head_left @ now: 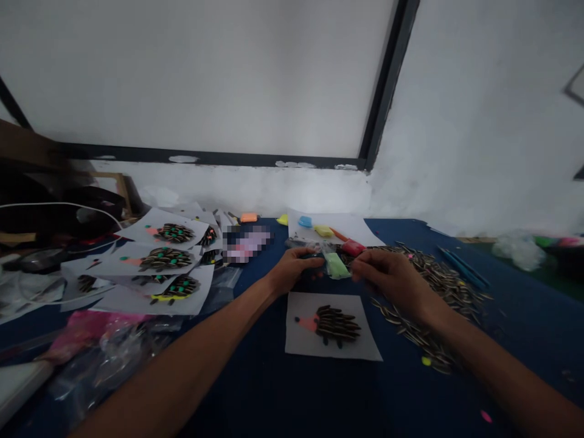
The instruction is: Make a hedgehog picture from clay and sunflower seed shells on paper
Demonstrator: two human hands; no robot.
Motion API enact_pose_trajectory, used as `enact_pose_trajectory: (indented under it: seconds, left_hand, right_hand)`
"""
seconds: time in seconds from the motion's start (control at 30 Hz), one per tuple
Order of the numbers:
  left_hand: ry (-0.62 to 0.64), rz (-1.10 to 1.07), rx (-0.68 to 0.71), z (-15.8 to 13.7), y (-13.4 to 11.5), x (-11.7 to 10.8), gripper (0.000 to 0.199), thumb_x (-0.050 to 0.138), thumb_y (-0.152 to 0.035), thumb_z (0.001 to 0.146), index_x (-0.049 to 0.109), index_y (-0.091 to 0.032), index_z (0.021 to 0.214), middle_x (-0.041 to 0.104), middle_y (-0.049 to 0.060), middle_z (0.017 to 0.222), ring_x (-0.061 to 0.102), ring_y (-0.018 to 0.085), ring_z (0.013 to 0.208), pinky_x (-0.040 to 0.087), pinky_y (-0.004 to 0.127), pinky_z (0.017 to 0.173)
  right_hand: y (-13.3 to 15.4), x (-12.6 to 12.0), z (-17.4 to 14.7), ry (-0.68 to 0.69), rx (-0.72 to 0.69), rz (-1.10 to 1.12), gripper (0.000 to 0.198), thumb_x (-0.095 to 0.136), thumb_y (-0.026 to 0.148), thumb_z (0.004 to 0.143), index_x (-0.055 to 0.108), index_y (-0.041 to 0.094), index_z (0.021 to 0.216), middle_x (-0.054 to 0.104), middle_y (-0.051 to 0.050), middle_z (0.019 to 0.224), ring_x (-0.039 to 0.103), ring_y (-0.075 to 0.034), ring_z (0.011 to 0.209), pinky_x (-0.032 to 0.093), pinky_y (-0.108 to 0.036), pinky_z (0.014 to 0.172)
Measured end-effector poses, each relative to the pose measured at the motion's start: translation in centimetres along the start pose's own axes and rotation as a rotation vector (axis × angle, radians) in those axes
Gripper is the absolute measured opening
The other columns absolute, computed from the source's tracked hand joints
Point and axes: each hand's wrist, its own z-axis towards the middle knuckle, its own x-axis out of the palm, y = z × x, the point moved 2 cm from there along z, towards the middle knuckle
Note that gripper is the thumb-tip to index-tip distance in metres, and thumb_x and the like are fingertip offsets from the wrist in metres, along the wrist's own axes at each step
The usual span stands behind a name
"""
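Observation:
Between my hands is a small clear packet of light green clay point(336, 266). My left hand point(294, 269) pinches the packet's clear wrapper on its left side. The fingers of my right hand point(387, 277) are drawn together just right of the packet; whether they grip its edge is hard to make out. Below both hands lies a white paper card point(298, 342) bearing a hedgehog point(336, 324) with a pink clay face and striped sunflower seeds as spines. A red clay packet point(353, 247) sits behind my right fingers.
Loose sunflower seeds point(449, 283) spread at right, near blue tweezers point(463, 267). Several hedgehog cards point(166, 258) overlap at left, above crumpled plastic bags point(123, 353). Behind, a white sheet point(360, 226) bears blue point(305, 221) and yellow clay packets point(323, 231). A wall closes off the back.

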Motion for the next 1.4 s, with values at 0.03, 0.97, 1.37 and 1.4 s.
enact_pose_trajectory:
  seconds: [0.03,0.97,1.37,1.4]
  left_hand:
    - [-0.011,-0.009,-0.007,0.0,-0.1,0.0,0.027,0.08,-0.017,0.064,0.064,-0.011,0.085,0.064,0.002,0.07,0.061,0.01,0.056,0.044,0.02,0.05]
    - [0.014,0.013,0.005,-0.2,-0.2,-0.1,0.026,0.079,-0.019,0.067,0.065,-0.011,0.086,0.064,0.003,0.071,0.06,0.009,0.059,0.043,0.02,0.052]
    - [0.008,0.027,-0.002,-0.5,-0.6,0.1,0.02,0.075,-0.016,0.07,0.064,-0.011,0.086,0.063,0.001,0.068,0.06,0.008,0.057,0.042,0.018,0.051]
    - [0.006,0.026,-0.001,-0.5,-0.5,0.1,0.02,0.075,-0.015,0.07,0.064,-0.011,0.086,0.064,0.002,0.069,0.06,0.009,0.057,0.042,0.018,0.051]
  right_hand:
    - [0.0,0.0,0.0,0.012,0.011,-0.005,0.027,0.057,0.036,0.083,0.059,0.019,0.062,0.052,0.001,0.048,0.042,-0.008,0.04,0.029,-0.022,0.037]
    - [-0.9,0.3,0.3,0.001,0.056,-0.028,0.024,0.061,0.032,0.081,0.059,0.018,0.062,0.048,0.004,0.046,0.04,-0.008,0.039,0.027,-0.023,0.037]
    - [-1.2,0.3,0.3,-0.002,0.018,-0.026,0.024,0.062,0.038,0.08,0.059,0.019,0.066,0.053,0.002,0.051,0.046,-0.01,0.043,0.032,-0.024,0.039]
    - [-1.1,0.2,0.3,-0.002,0.021,-0.029,0.028,0.06,0.04,0.082,0.055,0.019,0.063,0.049,0.003,0.048,0.043,-0.009,0.041,0.029,-0.023,0.038]
